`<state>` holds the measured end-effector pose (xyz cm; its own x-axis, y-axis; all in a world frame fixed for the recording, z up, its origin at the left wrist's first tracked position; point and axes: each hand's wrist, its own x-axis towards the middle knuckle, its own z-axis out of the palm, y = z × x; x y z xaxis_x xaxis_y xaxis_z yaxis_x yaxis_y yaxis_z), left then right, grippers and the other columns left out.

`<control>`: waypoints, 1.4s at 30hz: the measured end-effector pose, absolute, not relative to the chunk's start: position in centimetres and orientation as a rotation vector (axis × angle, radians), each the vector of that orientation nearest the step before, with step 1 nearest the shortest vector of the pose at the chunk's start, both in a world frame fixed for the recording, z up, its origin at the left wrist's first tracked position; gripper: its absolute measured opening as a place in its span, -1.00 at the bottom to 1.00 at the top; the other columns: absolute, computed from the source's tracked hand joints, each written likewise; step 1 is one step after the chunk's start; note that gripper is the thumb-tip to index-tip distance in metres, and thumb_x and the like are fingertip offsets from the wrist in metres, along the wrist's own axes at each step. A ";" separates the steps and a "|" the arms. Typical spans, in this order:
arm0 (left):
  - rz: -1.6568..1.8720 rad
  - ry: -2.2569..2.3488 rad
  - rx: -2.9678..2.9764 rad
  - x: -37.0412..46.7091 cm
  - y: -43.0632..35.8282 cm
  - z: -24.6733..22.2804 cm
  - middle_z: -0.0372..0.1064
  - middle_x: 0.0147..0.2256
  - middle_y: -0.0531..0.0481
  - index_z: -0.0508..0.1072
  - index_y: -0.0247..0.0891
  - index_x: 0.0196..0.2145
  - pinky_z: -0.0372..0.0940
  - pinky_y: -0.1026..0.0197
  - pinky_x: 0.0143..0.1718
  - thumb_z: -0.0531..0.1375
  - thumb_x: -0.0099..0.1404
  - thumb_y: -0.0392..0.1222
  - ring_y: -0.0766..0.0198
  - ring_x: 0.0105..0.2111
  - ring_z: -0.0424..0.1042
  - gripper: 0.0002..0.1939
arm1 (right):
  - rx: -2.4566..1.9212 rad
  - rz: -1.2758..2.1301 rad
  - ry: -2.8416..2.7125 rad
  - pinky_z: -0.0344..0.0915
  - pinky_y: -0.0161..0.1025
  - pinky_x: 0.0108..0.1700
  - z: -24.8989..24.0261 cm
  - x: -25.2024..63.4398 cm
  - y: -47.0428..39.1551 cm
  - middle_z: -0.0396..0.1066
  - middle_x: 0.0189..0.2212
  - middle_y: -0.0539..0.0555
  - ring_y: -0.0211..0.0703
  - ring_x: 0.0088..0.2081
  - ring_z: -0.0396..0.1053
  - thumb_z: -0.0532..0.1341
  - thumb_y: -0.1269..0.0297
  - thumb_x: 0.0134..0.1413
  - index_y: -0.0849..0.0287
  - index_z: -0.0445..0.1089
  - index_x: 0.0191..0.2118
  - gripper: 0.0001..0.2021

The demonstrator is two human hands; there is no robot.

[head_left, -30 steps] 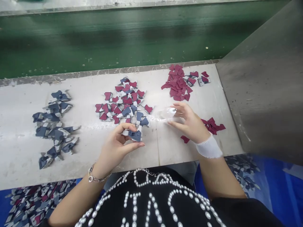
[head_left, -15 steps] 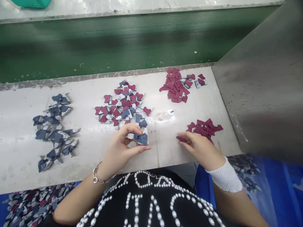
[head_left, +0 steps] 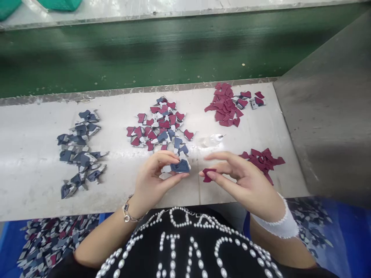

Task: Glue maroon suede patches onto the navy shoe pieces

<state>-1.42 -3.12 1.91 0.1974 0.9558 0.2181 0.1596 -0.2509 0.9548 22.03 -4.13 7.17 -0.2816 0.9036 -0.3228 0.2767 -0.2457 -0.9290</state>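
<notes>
Blue-and-white part [head_left: 181, 166], one: being held above the white tabletop [head_left: 29, 154]. Mixed pile [head_left: 164, 124]: lying beyond it. Right hand [head_left: 246, 179]: thumb and one finger pinching the last-listed item, another finger stretching out apart. Left hand [head_left: 152, 177]: thumb and fingers pinching the part. White-tipped bottle [head_left: 216, 139]: lying on its side beyond the right hand. Maroon piece [head_left: 207, 175]: facing the part, not touching.

Green panel [head_left: 174, 58] along back; grey panel [head_left: 333, 116] at right; green objects [head_left: 62, 3] on pale upper ledge [head_left: 188, 8], left.
</notes>
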 end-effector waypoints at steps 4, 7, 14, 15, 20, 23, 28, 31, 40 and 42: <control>1.262 1.142 1.690 -1.3 -3.2 1.4 0.45 -0.23 -0.01 0.46 -0.20 -0.19 0.53 0.24 -0.21 0.45 0.13 -0.37 0.26 -0.17 0.50 -0.66 | -1.368 1.575 -1.422 0.46 -0.12 0.01 7.3 21.3 -3.5 0.60 -0.19 0.04 -0.08 -0.10 0.55 0.30 0.18 0.27 0.05 0.49 -0.16 -0.89; 1.315 1.177 1.701 -1.0 -3.1 1.2 0.44 -0.24 0.01 0.44 -0.20 -0.21 0.53 0.21 -0.20 0.44 0.13 -0.38 0.26 -0.18 0.50 -0.68 | -1.371 1.474 -1.526 0.41 -0.23 -0.15 7.4 20.7 -2.9 0.57 -0.29 0.01 -0.16 -0.22 0.49 0.37 0.22 0.19 0.05 0.57 -0.30 -0.93; 1.358 1.176 1.759 -1.3 -2.8 0.7 0.43 -0.21 -0.01 0.43 -0.20 -0.20 0.51 0.20 -0.21 0.42 0.16 -0.39 0.26 -0.18 0.48 -0.69 | -1.239 1.747 -1.175 0.40 -0.36 -0.36 6.4 19.1 -1.8 0.54 -0.44 -0.05 -0.32 -0.44 0.44 0.41 0.24 0.15 0.14 0.46 -0.32 -0.86; 1.356 1.174 1.779 -1.3 -2.8 0.7 0.44 -0.21 0.00 0.44 -0.20 -0.19 0.51 0.19 -0.20 0.42 0.15 -0.39 0.26 -0.17 0.48 -0.68 | -1.241 1.747 -1.169 0.40 -0.36 -0.37 6.3 18.9 -1.7 0.53 -0.45 -0.05 -0.32 -0.46 0.43 0.40 0.23 0.15 0.14 0.44 -0.32 -0.84; 1.362 1.121 1.861 -1.4 -2.8 1.1 0.45 -0.22 0.01 0.45 -0.21 -0.16 0.50 0.17 -0.16 0.45 0.13 -0.41 0.26 -0.16 0.48 -0.63 | -1.243 1.749 -1.134 0.39 -0.38 -0.37 6.2 18.2 -1.5 0.53 -0.45 -0.03 -0.34 -0.46 0.41 0.41 0.28 0.14 0.17 0.41 -0.35 -0.82; 1.373 1.094 1.892 -1.4 -2.6 1.3 0.44 -0.21 0.01 0.45 -0.23 -0.16 0.49 0.19 -0.14 0.46 0.12 -0.40 0.28 -0.16 0.48 -0.63 | -1.235 1.760 -1.132 0.37 -0.41 -0.36 6.1 18.0 -1.5 0.52 -0.45 -0.04 -0.35 -0.45 0.41 0.42 0.34 0.11 0.17 0.41 -0.36 -0.83; 1.366 1.067 1.897 -1.5 -2.6 1.5 0.44 -0.20 0.01 0.45 -0.22 -0.14 0.50 0.18 -0.15 0.46 0.11 -0.41 0.28 -0.16 0.48 -0.61 | -1.214 1.773 -1.153 0.35 -0.40 -0.34 6.1 18.1 -1.4 0.51 -0.42 -0.07 -0.34 -0.40 0.41 0.42 0.35 0.11 0.15 0.41 -0.35 -0.84; 1.368 1.040 1.891 -1.6 -2.8 1.7 0.44 -0.19 -0.01 0.45 -0.24 -0.13 0.50 0.20 -0.14 0.45 0.11 -0.44 0.28 -0.16 0.48 -0.59 | -1.221 1.769 -1.174 0.34 -0.37 -0.31 6.2 18.2 -1.4 0.45 -0.42 -0.09 -0.31 -0.37 0.39 0.44 0.32 0.09 0.13 0.39 -0.33 -0.81; 1.338 1.036 1.906 -1.6 -3.0 2.5 0.45 -0.18 0.01 0.45 -0.23 -0.14 0.50 0.20 -0.13 0.44 0.11 -0.45 0.28 -0.16 0.49 -0.60 | -1.205 1.744 -1.353 0.34 -0.15 -0.16 6.5 18.3 -1.5 0.45 -0.28 0.04 -0.11 -0.19 0.41 0.27 0.13 0.29 0.16 0.50 -0.06 -0.76; 1.332 1.040 1.914 -1.5 -3.1 2.6 0.45 -0.18 0.01 0.45 -0.23 -0.15 0.51 0.20 -0.14 0.45 0.10 -0.44 0.28 -0.17 0.50 -0.60 | -1.233 1.665 -1.420 0.33 -0.16 -0.19 6.7 18.3 -1.7 0.46 -0.28 0.04 -0.12 -0.21 0.41 0.26 0.13 0.30 0.14 0.51 -0.08 -0.78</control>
<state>-1.53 -3.07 2.61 0.1978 0.8488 0.4903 0.2699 -0.5281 0.8052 18.33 -1.72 6.72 -0.3725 0.8922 -0.2554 0.1117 -0.2301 -0.9667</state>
